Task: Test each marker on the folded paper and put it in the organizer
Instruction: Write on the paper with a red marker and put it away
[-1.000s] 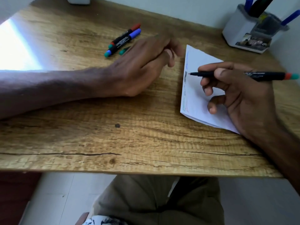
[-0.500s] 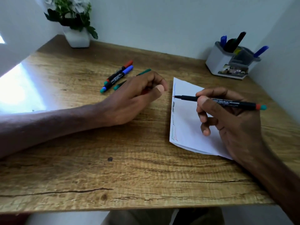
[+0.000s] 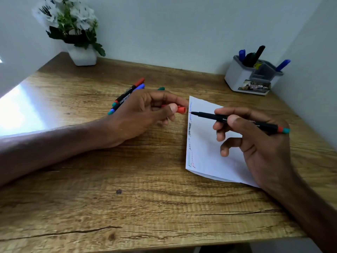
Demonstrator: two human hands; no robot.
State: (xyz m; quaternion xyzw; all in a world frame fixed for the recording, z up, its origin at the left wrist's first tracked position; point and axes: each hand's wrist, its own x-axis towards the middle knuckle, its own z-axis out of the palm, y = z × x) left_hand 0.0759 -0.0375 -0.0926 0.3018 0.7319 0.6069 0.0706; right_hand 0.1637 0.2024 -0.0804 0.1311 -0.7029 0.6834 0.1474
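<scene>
The folded white paper (image 3: 206,143) lies on the desk with coloured scribbles down its left edge. My right hand (image 3: 255,141) grips an uncapped black marker (image 3: 218,117); its tip rests at the paper's left edge, near the top. My left hand (image 3: 144,112) pinches the red cap (image 3: 181,109) just left of that tip. Behind my left hand lie a red-capped marker (image 3: 131,89), a blue-capped marker (image 3: 139,87) and a green one (image 3: 161,88), mostly hidden. The white and grey organizer (image 3: 240,79) stands at the back right with several markers in it.
A white pot with a flowering plant (image 3: 83,55) stands at the back left corner. Walls close the desk (image 3: 127,198) at the back and right. Bright glare falls on the desk's left side.
The view has tilted up. My left hand has turned, and the red cap now shows between its fingers next to the marker tip. The right hand keeps the marker at the paper's edge.
</scene>
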